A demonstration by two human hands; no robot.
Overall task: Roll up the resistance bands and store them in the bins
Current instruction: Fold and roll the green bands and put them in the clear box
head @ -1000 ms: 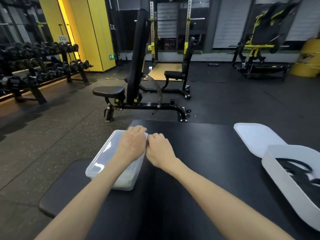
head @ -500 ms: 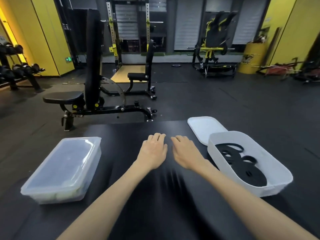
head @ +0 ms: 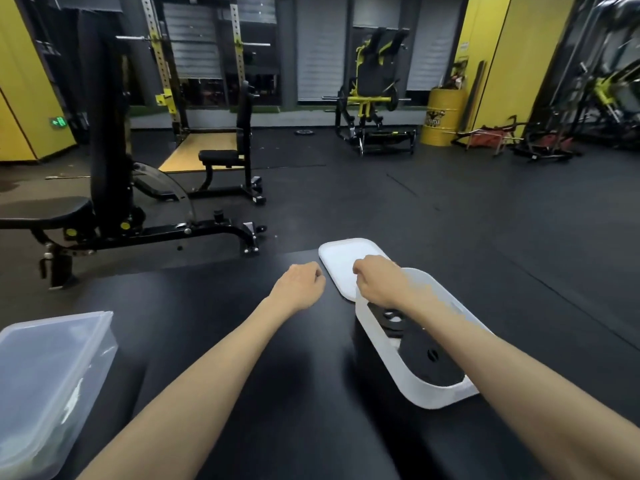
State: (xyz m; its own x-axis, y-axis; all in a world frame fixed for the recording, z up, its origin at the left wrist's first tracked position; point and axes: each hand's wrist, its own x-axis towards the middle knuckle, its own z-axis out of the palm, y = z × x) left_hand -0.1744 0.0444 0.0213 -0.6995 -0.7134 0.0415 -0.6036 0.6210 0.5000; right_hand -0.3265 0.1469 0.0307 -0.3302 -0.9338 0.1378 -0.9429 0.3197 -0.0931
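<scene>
- The rolled black rubber resistance bands (head: pixel 433 362) lie inside the open white oval plastic bin (head: pixel 426 396) on the black counter (head: pixel 207 306).
- The right hand (head: pixel 379 282) hovers over the bin's far end, at the flat white plastic lid (head: pixel 341 259). Its fingers curl down, and I cannot tell whether the grip holds anything.
- The left hand (head: pixel 299 284), left of the bin, is curled with nothing visible in it.
- Likely next: lidding. Take the lid by both long edges, square it over the rim and press evenly.
</scene>
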